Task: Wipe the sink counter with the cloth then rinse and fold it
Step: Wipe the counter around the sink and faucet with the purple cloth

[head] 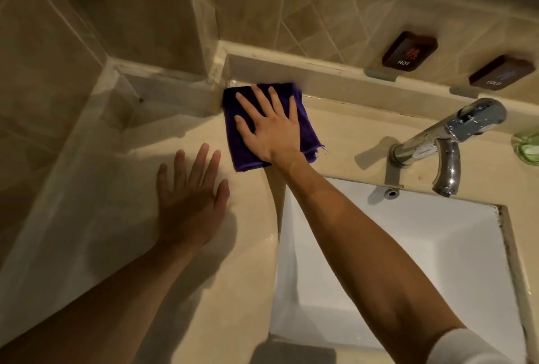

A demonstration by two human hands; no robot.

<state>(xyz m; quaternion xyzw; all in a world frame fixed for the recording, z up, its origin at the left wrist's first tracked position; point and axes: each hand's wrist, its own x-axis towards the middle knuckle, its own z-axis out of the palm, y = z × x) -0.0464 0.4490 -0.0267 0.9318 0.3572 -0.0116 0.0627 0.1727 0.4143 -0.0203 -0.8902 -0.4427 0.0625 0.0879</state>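
A folded purple cloth [233, 106] lies flat on the beige sink counter [350, 130], pushed into the back left corner against the low tiled ledge. My right hand [269, 127] presses flat on top of it, fingers spread and pointing toward the wall. To the left of the cloth my left hand [191, 197] rests palm down on the bare counter, fingers apart, holding nothing. The white rectangular sink basin [408, 247] sits to the right under my right forearm.
A chrome tap [446, 142] stands behind the basin with its spout over it. Two dark plaques marked HOT [409, 50] and COLD [501, 73] sit on the ledge. A green dish [528, 144] shows at the right edge. Tiled walls close the left side.
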